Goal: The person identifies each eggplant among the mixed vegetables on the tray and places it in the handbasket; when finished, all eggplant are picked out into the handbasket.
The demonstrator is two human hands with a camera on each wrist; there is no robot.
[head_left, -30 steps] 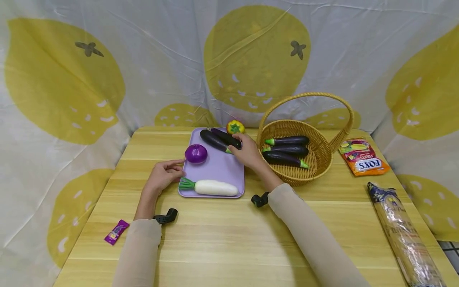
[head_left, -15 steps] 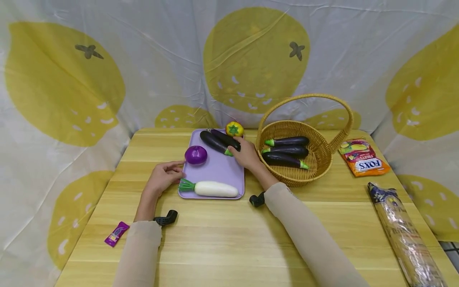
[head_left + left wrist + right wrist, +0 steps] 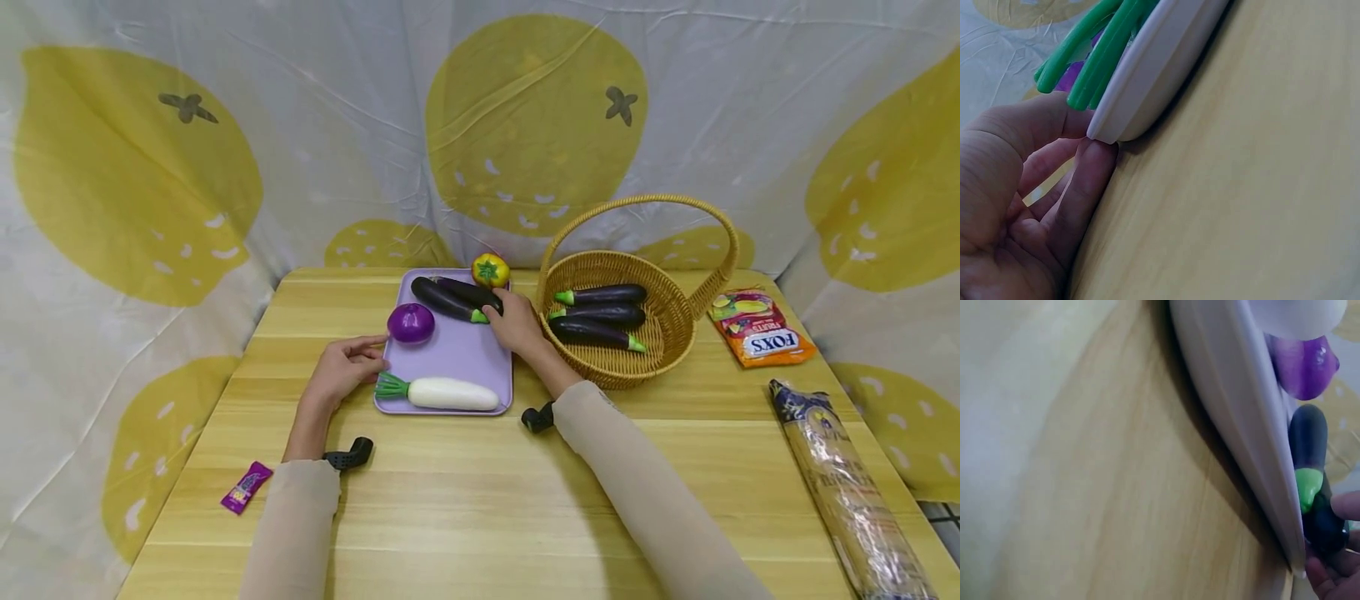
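A lilac tray (image 3: 459,354) bears two dark eggplants, a purple onion (image 3: 411,323) and a white radish (image 3: 453,393) with green stalks. My left hand (image 3: 343,367) pinches the tray's left rim, thumb above and a finger beneath it, as the left wrist view shows. At the far right of the tray, my right hand (image 3: 517,323) grips the right end of the rear eggplant (image 3: 474,292) between thumb and fingers. The front eggplant (image 3: 442,298) lies alongside, its green cap by my right thumb. In the right wrist view the gripped eggplant (image 3: 1324,530) is partly hidden by fingers.
A wicker basket (image 3: 675,354) with a tall handle stands right of the tray, holding several eggplants. A yellow pepper (image 3: 491,271) sits behind the tray's far corner. Farther right lie a FOX'S sweets bag (image 3: 761,329) and a long clear packet (image 3: 843,492). A purple wrapper (image 3: 247,487) lies front left.
The two tray eggplants have turned a little, their left ends shifting nearer and left, with my right hand moving slightly along. My left hand stays at the tray rim.
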